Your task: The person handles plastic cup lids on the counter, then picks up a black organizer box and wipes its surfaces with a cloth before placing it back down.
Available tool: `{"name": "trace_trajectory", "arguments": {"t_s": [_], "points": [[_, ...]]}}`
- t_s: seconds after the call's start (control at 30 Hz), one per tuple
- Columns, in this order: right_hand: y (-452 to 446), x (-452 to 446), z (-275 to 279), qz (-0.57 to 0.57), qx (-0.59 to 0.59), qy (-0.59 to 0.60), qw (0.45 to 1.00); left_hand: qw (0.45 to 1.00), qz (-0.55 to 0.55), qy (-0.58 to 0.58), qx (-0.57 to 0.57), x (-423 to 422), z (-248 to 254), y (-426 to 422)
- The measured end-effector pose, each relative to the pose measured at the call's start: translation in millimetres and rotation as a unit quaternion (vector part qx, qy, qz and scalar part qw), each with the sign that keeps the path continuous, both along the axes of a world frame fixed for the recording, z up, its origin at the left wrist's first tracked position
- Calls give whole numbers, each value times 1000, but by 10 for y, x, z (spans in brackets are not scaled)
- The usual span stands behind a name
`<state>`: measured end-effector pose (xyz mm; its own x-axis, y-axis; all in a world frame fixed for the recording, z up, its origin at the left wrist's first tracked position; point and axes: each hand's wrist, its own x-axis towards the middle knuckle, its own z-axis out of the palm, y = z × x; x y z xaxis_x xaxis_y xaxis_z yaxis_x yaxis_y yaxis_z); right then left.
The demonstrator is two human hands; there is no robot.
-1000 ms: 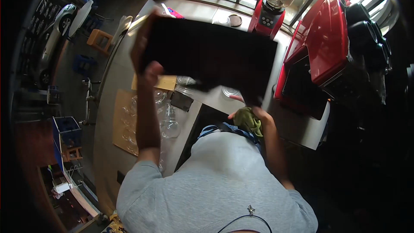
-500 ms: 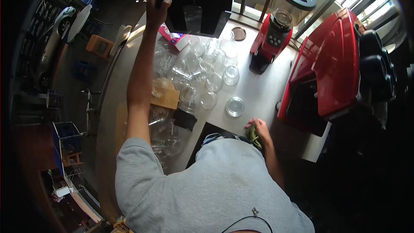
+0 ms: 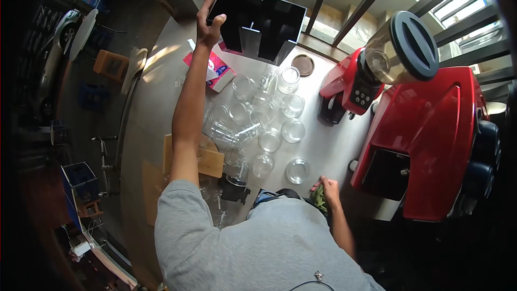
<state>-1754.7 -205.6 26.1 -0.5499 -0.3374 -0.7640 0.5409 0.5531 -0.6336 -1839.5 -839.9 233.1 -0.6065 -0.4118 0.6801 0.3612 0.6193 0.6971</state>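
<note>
My left hand (image 3: 211, 20) grips the left edge of a glossy black flat screen (image 3: 280, 19) at the far end of the counter, thumb on the front, fingers along its upper corner. Light shapes are reflected in the screen. At the near edge of the counter, my right hand (image 3: 327, 189) is closed around a crumpled green cloth (image 3: 319, 199) beside my waist. Just left of that hand stands a clear glass jar (image 3: 298, 171). Many other clear glass vessels (image 3: 269, 141) crowd the counter between my two hands.
A red coffee grinder (image 3: 350, 83) and a red espresso machine (image 3: 431, 156) with dark cups line the right side. A pink box (image 3: 215, 73), a round brown coaster (image 3: 302, 65) and a wooden piece (image 3: 210, 163) lie on the counter (image 3: 148, 97). Metal bars run behind.
The camera view has shifted, so the counter's things appear lower. My left hand stays on the screen, and my right hand keeps its hold on the green cloth.
</note>
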Motion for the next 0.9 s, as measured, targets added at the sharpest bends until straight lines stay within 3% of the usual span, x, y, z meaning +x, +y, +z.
{"name": "trace_trajectory", "arguments": {"t_s": [0.3, 0.9], "points": [[-128, -7, 88, -57, 63, -27, 996, 1000, 10, -12, 26, -223, -532, -118], [-129, 10, 70, -66, 74, -18, 995, 999, -12, -28, 20, -339, -869, -223]]}}
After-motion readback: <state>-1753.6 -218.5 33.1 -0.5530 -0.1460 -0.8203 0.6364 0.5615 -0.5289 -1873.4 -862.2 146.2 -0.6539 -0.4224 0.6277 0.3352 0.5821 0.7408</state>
